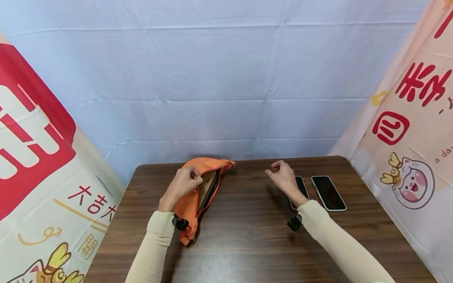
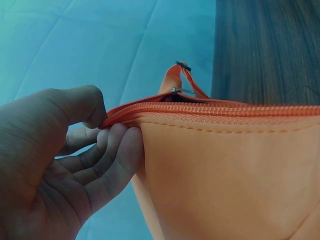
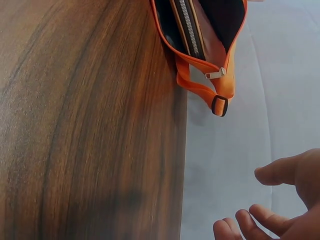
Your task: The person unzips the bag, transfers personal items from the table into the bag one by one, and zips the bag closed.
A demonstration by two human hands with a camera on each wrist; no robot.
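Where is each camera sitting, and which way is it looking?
Head: on the person's head, looking down at the table, bag, two phones; both hands and sleeves show.
Left wrist: beside the left hand, which pinches the bag's zipper edge.
Right wrist: over the table edge; right hand fingers show, holding nothing.
All three share the bag.

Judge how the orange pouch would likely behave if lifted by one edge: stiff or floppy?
Probably floppy: the orange pouch is soft fabric that folds where the left hand pinches its zipper edge. Its loose strap would likely dangle. Being unzipped, it may sag open.
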